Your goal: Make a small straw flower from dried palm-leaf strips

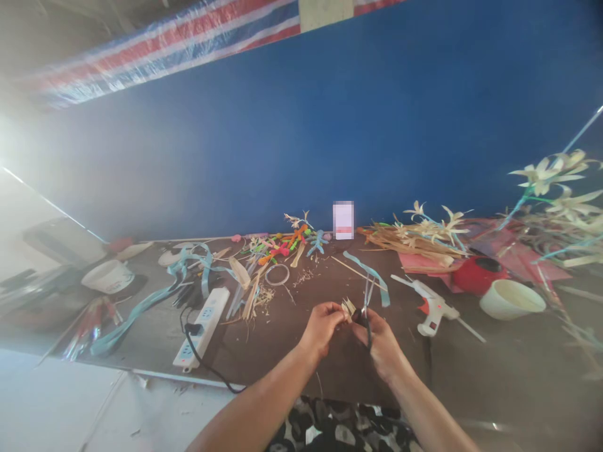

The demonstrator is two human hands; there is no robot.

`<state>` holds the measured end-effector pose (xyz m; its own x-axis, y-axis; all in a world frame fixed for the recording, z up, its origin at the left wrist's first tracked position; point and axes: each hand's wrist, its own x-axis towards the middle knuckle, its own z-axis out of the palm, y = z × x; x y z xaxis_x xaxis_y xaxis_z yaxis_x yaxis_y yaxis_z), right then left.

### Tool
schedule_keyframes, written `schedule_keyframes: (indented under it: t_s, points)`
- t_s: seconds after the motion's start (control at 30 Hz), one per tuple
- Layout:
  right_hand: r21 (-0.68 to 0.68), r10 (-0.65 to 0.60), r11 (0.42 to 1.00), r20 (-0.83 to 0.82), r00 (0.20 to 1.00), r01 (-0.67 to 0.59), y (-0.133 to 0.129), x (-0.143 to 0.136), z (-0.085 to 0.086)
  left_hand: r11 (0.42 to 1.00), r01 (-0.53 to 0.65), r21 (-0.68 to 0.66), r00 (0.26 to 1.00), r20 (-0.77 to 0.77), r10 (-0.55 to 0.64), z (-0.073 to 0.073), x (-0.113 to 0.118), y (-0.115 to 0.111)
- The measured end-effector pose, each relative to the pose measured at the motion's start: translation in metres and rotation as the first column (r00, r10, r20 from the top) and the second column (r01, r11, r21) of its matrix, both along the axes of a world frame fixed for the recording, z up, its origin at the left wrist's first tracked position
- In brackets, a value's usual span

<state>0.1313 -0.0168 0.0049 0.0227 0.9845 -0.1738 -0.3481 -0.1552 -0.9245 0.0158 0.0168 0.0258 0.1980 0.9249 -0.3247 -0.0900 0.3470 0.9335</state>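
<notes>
Near the front middle of the dark table, my left hand (pixel 323 326) pinches a small pale piece of dried leaf or husk (pixel 348 307). My right hand (pixel 380 342) is closed round the dark handles of a pair of scissors (pixel 368 295), whose blades point up and away from me. Both hands are close together, with the pale piece between the left fingertips and the scissor handles. A light blue ribbon (pixel 367 269) lies just beyond the scissors. The fine shape of the pale piece is too small to tell.
A white glue gun (pixel 436 307) lies right of my hands, before a cream cup (pixel 511 300) and a red bowl (pixel 478 275). A white power strip (pixel 202 329) with a black cable is on the left. Colourful pieces (pixel 282 248), a clear ring (pixel 277 274) and straw strips lie behind.
</notes>
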Motion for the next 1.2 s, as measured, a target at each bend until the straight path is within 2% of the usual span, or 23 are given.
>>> schedule_keyframes:
  t_s: [0.13, 0.3, 0.6, 0.9, 1.2]
  points:
    - [-0.037, 0.003, 0.999, -0.081, 0.997, -0.006, -0.003, 0.000, -0.009, 1.000, -0.010, -0.029, 0.999, 0.037, 0.011, -0.001, 0.000, 0.002]
    - [-0.077, -0.010, 0.997, -0.148, 0.989, -0.001, -0.004, -0.002, -0.008, 0.999, -0.007, -0.050, 0.999, 0.043, 0.009, 0.000, -0.001, 0.003]
    - [-0.089, -0.051, 0.995, -0.143, 0.988, 0.038, -0.007, -0.002, -0.004, 1.000, -0.011, -0.026, 0.997, 0.071, 0.013, 0.001, -0.003, 0.005]
    - [-0.041, -0.045, 0.998, -0.190, 0.981, 0.037, -0.005, 0.001, -0.009, 0.995, -0.005, -0.095, 0.979, 0.202, 0.024, -0.007, -0.007, 0.005]
    - [-0.042, -0.096, 0.995, -0.153, 0.984, 0.090, -0.002, 0.004, -0.015, 0.986, 0.015, -0.168, 0.973, 0.230, 0.024, -0.007, -0.015, 0.005]
